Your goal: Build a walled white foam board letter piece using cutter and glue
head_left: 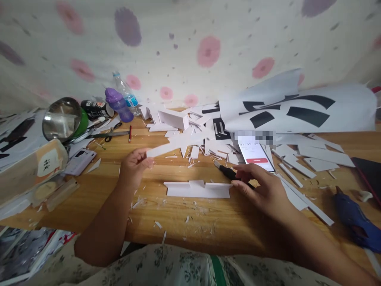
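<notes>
Pinched between the thumb and fingers of my left hand (pixel 137 162) is the end of a white strip (pixel 163 149), raised over the table and pointing right toward the scraps. My right hand (pixel 256 182) has its thumb and fingers apart, beside a black-handled knife (pixel 228 172) that lies on the table with its blade end to the upper left; the fingers partly cover its handle. Between the hands, a folded white piece (pixel 198 190) with a raised middle tab rests on the wood; its right end is near my right thumb.
White scraps (pixel 323 164), a lit phone (pixel 253 153) and a rolled printed sheet (pixel 306 111) lie behind and right. A blue glue gun (pixel 355 218) is at far right. Scissors (pixel 113 133), a purple bottle (pixel 119 104) and a metal bowl (pixel 62 119) stand left.
</notes>
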### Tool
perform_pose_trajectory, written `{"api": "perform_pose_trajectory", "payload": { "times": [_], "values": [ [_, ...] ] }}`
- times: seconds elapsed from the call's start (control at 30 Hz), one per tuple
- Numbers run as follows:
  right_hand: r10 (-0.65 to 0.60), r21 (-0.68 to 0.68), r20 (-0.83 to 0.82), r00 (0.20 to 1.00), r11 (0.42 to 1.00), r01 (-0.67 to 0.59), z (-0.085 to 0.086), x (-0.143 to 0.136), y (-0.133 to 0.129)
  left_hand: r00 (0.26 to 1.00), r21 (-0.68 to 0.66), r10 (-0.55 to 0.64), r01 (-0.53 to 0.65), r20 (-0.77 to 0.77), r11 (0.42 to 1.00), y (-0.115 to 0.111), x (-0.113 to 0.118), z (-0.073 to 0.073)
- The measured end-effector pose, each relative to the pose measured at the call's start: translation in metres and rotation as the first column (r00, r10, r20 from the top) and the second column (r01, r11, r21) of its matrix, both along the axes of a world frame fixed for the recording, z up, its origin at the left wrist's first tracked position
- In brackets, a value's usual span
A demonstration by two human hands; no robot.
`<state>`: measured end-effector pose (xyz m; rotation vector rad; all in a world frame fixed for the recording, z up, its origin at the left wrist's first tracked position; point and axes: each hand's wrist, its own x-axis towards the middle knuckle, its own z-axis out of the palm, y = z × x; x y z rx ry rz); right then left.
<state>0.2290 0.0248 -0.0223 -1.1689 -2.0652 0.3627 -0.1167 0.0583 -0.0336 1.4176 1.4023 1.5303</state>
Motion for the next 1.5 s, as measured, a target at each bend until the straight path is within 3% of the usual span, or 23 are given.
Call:
{"api": "perform_pose_trajectory", "payload": {
  "times": [0.07, 0.17, 0.3, 0.43, 0.53, 0.6, 0.67, 0.77, 0.83, 0.9, 0.97, 1.03, 1.13, 1.23, 1.33, 1.4, 1.5],
  "values": [
    [0.076, -0.036, 0.051, 0.996, 0.997, -0.075, -0.001, -0.001, 0.001, 0.999, -0.029, 0.038, -0.039, -0.03, 0.999, 0.003, 0.001, -0.003],
    [0.182, -0.094, 0.141, 0.973, 0.981, -0.17, -0.002, -0.004, 0.001, 0.991, -0.128, -0.004, -0.013, -0.134, 0.992, 0.006, 0.004, -0.008],
    [0.219, -0.068, 0.153, 0.964, 0.975, -0.21, -0.002, -0.007, 0.0, 0.958, -0.229, -0.061, -0.005, -0.281, 0.973, 0.01, 0.005, -0.015],
    [0.246, 0.053, 0.102, 0.964, 0.966, -0.252, 0.001, -0.004, -0.002, 0.87, -0.153, 0.054, -0.147, -0.49, 0.977, 0.014, 0.002, -0.016],
    [0.212, 0.186, 0.071, 0.975, 0.957, -0.222, 0.002, -0.001, -0.002, 0.908, -0.095, 0.143, -0.195, -0.395, 0.976, 0.01, 0.0, -0.011],
    [0.191, 0.226, 0.074, 0.979, 0.953, -0.203, 0.003, 0.0, -0.002, 0.965, -0.097, 0.064, -0.091, -0.255, 0.991, 0.006, 0.0, -0.008],
    [0.179, 0.242, 0.084, 0.98, 0.951, -0.194, 0.003, -0.001, -0.001, 0.98, -0.115, -0.134, 0.118, -0.146, 0.986, 0.0, 0.001, -0.005],
    [0.17, 0.245, 0.098, 0.981, 0.951, -0.189, 0.001, -0.002, 0.0, 0.899, -0.175, -0.435, 0.421, -0.051, 0.89, -0.008, 0.007, 0.002],
    [0.132, 0.262, 0.082, 0.988, 0.954, -0.149, -0.001, -0.001, -0.001, 0.856, -0.207, -0.515, 0.496, -0.046, 0.843, -0.011, 0.011, 0.006],
    [0.045, 0.32, 0.032, 0.998, 0.946, -0.053, -0.003, 0.001, -0.001, 0.881, -0.2, -0.465, 0.443, -0.08, 0.874, -0.012, 0.014, 0.008],
    [-0.019, 0.373, 0.004, 1.0, 0.928, 0.016, -0.004, 0.003, -0.001, 0.938, -0.17, -0.321, 0.298, -0.128, 0.939, -0.01, 0.015, 0.008],
    [-0.013, 0.382, 0.038, 0.999, 0.924, -0.003, -0.006, 0.002, -0.001, 0.973, -0.136, -0.147, 0.123, -0.181, 0.983, -0.007, 0.013, 0.006],
    [-0.024, 0.322, 0.008, 1.0, 0.946, 0.021, -0.006, -0.002, -0.002, 0.954, -0.101, 0.026, -0.059, -0.299, 0.993, -0.006, 0.012, 0.005],
    [-0.147, 0.243, -0.164, 0.975, 0.952, 0.184, -0.005, -0.004, -0.002, 0.84, -0.094, -0.028, -0.028, -0.542, 0.995, -0.016, 0.016, 0.011],
    [-0.217, 0.203, -0.24, 0.946, 0.942, 0.267, -0.002, -0.003, -0.002, 0.527, -0.236, -0.26, 0.114, -0.809, 0.965, -0.034, 0.014, 0.014],
    [-0.226, 0.193, -0.263, 0.938, 0.94, 0.281, 0.001, -0.001, -0.004, 0.344, -0.341, -0.341, 0.064, -0.875, 0.938, -0.049, 0.002, 0.009],
    [-0.213, 0.206, -0.287, 0.934, 0.938, 0.277, 0.004, -0.001, -0.008, 0.233, -0.359, -0.326, -0.117, -0.916, 0.926, -0.072, -0.026, -0.007]
  ]
}}
